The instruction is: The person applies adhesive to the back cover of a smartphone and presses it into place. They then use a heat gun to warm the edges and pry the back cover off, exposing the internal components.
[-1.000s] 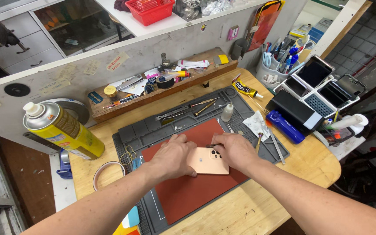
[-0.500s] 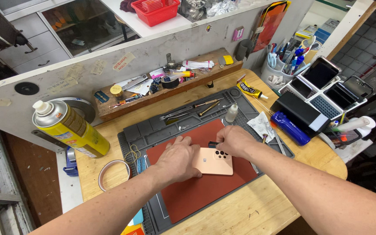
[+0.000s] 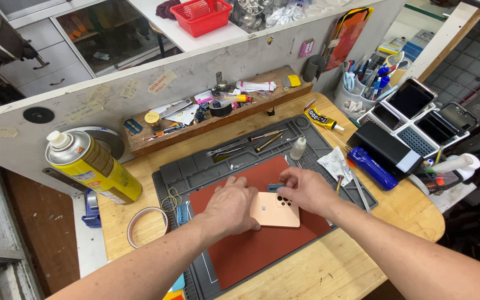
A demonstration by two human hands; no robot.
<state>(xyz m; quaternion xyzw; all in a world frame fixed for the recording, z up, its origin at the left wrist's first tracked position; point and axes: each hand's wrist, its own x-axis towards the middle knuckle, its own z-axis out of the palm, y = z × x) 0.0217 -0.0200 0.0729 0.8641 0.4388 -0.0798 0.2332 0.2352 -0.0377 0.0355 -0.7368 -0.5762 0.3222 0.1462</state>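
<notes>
A peach-coloured phone (image 3: 276, 210) lies back-up on a red-brown mat (image 3: 251, 250), its camera cluster toward the far right corner. My left hand (image 3: 230, 204) rests palm-down on the phone's left end, fingers spread flat. My right hand (image 3: 305, 189) sits at the phone's far right corner, with fingers pinched on a small dark blue piece (image 3: 276, 187) at the phone's top edge. The red-brown mat lies on a grey work mat (image 3: 195, 169) on the wooden bench.
A yellow spray can (image 3: 93, 166) stands at the left. Tweezers and screwdrivers (image 3: 245, 143) lie at the mat's far edge beside a small white bottle (image 3: 298, 148). A glue tube (image 3: 320, 118), a blue tool (image 3: 370, 166), phones in trays (image 3: 418, 116) and a tape ring (image 3: 145, 225) surround the mat.
The view has shifted slightly. My right hand has drawn in to the phone's top right corner and pinched the small dark piece; my left hand stays on the phone.
</notes>
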